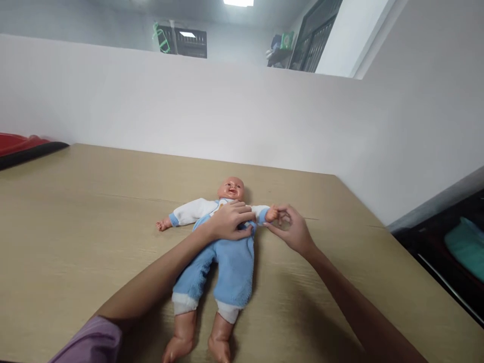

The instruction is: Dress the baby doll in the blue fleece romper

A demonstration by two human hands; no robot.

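A baby doll [233,267] lies on its back on the table, face up, with arms spread wide. It wears a fuzzy light-blue outfit with white sleeves and blue cuffs; its feet are bare. My left hand [230,220] rests across the doll's chest, fingers and thumb curled round the side of its clothes near the armpit. At the doll's outstretched arm on the right, my right hand [293,229] has its thumb by the blue cuff [262,215] and its fingers bent against the doll's small hand [271,214]. Part of the doll's chest is hidden under my left hand.
The wooden table [94,212] meets a white wall [189,106] at its far edge. A red object with a black edge [34,151] sits at the far left. Beyond the table's right edge is a dark area with a teal item [467,244]. A window [234,35] is above.
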